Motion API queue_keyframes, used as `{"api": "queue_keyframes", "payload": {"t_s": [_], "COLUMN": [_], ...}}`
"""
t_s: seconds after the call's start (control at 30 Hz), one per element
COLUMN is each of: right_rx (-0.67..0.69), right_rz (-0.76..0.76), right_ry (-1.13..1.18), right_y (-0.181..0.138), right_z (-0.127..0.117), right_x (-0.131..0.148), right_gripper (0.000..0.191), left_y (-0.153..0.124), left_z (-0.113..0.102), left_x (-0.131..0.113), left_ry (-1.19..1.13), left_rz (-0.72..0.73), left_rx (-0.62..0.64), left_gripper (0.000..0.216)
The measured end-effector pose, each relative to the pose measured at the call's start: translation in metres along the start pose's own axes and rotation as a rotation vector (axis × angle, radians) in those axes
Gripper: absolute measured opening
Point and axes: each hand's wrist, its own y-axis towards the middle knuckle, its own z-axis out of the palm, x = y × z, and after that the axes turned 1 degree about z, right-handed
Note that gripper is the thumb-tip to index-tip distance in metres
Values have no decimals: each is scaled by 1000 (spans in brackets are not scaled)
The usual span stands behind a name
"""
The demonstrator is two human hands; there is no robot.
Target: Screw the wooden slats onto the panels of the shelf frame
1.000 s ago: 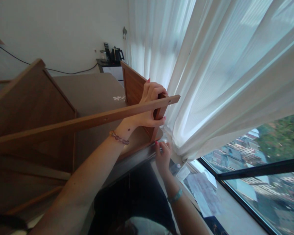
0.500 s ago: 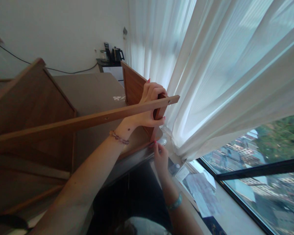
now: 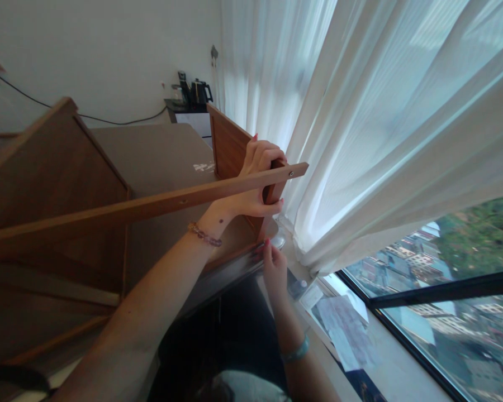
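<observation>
My left hand is closed round the top edge of an upright wooden panel and presses the end of a long wooden rail against it. A screw head shows near the rail's end. The rail runs left to a larger slanted wooden panel. The parts stand on a brown table. My right hand is lower, at the table's edge just under the upright panel's foot. Its fingers are pressed together and point up; what they pinch, if anything, is hidden.
White sheer curtains hang close on the right, touching the table corner. Below them lie papers on the window sill, beside a dark window frame. A kettle stands on a small cabinet at the back wall.
My right hand has shifted slightly left and its fingers have drawn together at the table's edge. The left hand, rail and panel have stayed in place.
</observation>
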Motion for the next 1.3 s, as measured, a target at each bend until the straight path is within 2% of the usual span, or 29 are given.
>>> {"api": "queue_keyframes", "payload": {"t_s": [0.2,0.4,0.6,0.67,0.8,1.03,1.2,1.3], "right_rx": [-19,60,78,63,29,48,-2,3], "right_rz": [-136,-135,-130,-132,-135,-94,-78,-61], "right_ry": [-110,-121,-118,-109,-123,-135,-167,-90], "right_y": [-4,-5,-2,-2,-1,-1,-1,-1], "right_z": [2,-7,-11,-10,-9,-9,-7,-5], "right_x": [-14,-10,-4,-5,-6,-2,-5,-3], "right_gripper": [43,41,44,45,44,48,48,46], "left_y": [-3,-2,5,6,5,6,10,9], "left_z": [2,4,-6,-7,-2,9,12,14], "left_x": [2,6,13,15,16,20,25,26], "left_ry": [45,5,121,128,116,88,84,72], "left_rz": [-36,48,46,58,72,109,168,156], "left_rx": [56,-19,148,155,94,-76,-117,-142], "left_gripper": [64,61,66,67,64,57,57,55]}}
